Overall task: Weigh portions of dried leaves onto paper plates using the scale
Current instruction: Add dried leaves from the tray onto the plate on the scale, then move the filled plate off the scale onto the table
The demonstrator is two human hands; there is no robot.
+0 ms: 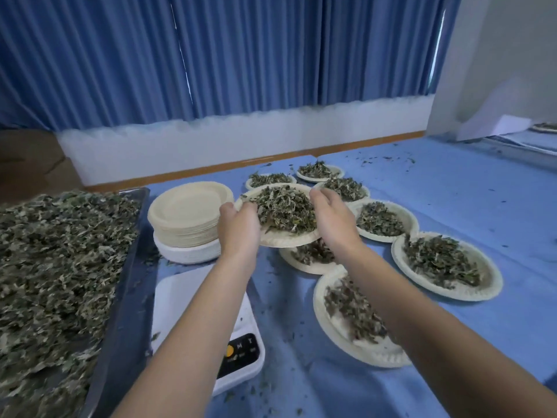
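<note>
You hold a filled paper plate point(278, 236) between your left hand point(239, 226) and right hand point(333, 220), above seven portioned plates point(488, 285); the scale point(193, 297) sits bare, the leaf tray point(57, 267) remains full.

Scale point(180, 300) display hidden under the left forearm, tray of leaves point(60, 282) cut by the left edge, one filled plate point(310, 260) mostly covered by the held plate point(283, 239), nearest plate's point(355, 336) leaves blurred
</note>
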